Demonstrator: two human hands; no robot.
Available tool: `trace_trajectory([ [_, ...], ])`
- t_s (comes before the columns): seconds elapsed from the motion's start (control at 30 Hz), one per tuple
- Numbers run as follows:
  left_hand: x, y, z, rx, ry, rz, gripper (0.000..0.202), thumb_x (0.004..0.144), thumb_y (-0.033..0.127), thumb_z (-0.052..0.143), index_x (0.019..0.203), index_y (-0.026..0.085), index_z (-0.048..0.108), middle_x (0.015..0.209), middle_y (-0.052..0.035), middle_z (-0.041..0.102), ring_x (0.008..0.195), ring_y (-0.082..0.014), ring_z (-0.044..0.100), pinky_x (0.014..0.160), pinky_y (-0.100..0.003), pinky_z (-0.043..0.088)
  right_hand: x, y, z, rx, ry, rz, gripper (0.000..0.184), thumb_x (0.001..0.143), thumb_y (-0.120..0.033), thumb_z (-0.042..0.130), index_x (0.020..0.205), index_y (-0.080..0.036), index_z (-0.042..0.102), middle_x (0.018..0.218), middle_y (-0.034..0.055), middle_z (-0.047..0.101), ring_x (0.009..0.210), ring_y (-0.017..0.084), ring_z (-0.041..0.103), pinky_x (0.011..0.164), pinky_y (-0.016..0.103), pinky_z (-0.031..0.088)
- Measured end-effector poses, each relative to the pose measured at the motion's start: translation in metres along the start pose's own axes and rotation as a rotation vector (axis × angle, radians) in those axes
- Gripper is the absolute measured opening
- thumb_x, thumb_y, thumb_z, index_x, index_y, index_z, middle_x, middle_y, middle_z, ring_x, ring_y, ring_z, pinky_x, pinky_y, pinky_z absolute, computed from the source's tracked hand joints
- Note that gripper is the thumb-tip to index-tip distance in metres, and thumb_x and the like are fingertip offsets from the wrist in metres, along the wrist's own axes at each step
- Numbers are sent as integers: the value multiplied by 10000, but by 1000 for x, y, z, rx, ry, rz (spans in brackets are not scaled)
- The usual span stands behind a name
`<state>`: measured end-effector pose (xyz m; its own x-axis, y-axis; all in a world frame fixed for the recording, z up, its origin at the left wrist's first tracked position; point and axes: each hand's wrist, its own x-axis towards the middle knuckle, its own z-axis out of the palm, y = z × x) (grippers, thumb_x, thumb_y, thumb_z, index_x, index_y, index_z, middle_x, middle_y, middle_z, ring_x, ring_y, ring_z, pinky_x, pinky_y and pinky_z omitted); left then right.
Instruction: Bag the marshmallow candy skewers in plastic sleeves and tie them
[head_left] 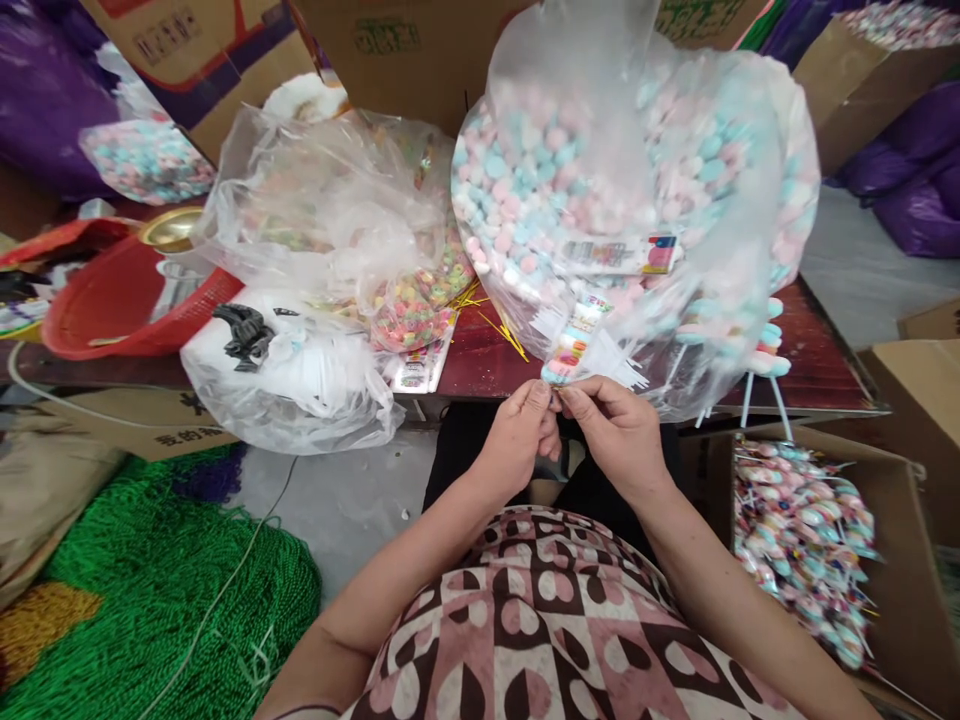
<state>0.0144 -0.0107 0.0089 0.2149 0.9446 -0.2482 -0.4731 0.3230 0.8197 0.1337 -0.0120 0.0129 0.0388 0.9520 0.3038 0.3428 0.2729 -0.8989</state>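
My left hand (pixel 516 440) and my right hand (pixel 621 432) meet at the table's front edge, fingertips pinched together. Between them stands a marshmallow pop in a printed clear wrapper (pixel 576 335), gripped at its gathered lower end. What lies right under the fingertips is too small to make out. Just behind the pop, a big clear bag of pink, white and blue marshmallows (pixel 525 170) rests on the table. White sticks (pixel 611 362) lie beside the wrapper, and yellow twist ties (pixel 504 335) are scattered left of my hands.
Bags of colourful candy (pixel 420 305) and a white plastic bag (pixel 285 360) sit left on the dark red table (pixel 480 370). Further left is a red basket (pixel 97 310). A carton of wrapped pops (pixel 806 550) stands low right; green beaded strands (pixel 225 560) cover the floor left.
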Motion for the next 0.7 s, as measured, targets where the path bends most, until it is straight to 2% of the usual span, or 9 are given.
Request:
trace_trajectory([
  [0.1,-2,2,4,-24,-14,23,423,815,588,610,755,194,464,452,121,302,342,-48,305,368,-181,381,-3,-3,-2,-54,43,-118,126,894,-232,602,814,-201,693,764,18,724,697,150,666,678,276,519],
  [0.2,-3,1,6,58,-19,51,412,844,578,578,755,196,454,466,116,320,347,-49,322,373,-183,395,-5,-4,-6,-163,99,-252,126,892,-204,595,821,-213,698,775,22,731,724,160,675,698,283,517],
  [0.27,-4,-1,6,135,-26,77,407,865,575,552,757,195,451,480,112,332,356,-49,344,384,-181,405,-6,-4,-8,-180,118,-255,130,889,-201,591,811,-216,693,763,19,726,710,159,671,687,283,515],
  [0.43,-9,-2,8,186,-61,97,380,889,559,521,785,199,457,479,117,326,360,-51,338,403,-187,416,-11,-4,-10,-79,104,-140,116,887,-202,587,815,-195,678,735,11,702,661,144,650,671,277,517],
  [0.57,-13,3,11,232,-40,118,399,865,554,563,737,202,425,469,115,340,369,-49,355,422,-183,417,-13,-7,-12,-133,97,-219,99,886,-222,593,901,-197,688,804,30,715,704,155,655,671,278,514],
  [0.7,-18,7,13,214,-69,72,391,850,553,582,755,200,444,482,111,362,380,-58,377,441,-201,438,-13,-13,-19,-178,58,-280,107,891,-224,584,838,-207,675,754,22,701,676,150,647,650,269,506],
])
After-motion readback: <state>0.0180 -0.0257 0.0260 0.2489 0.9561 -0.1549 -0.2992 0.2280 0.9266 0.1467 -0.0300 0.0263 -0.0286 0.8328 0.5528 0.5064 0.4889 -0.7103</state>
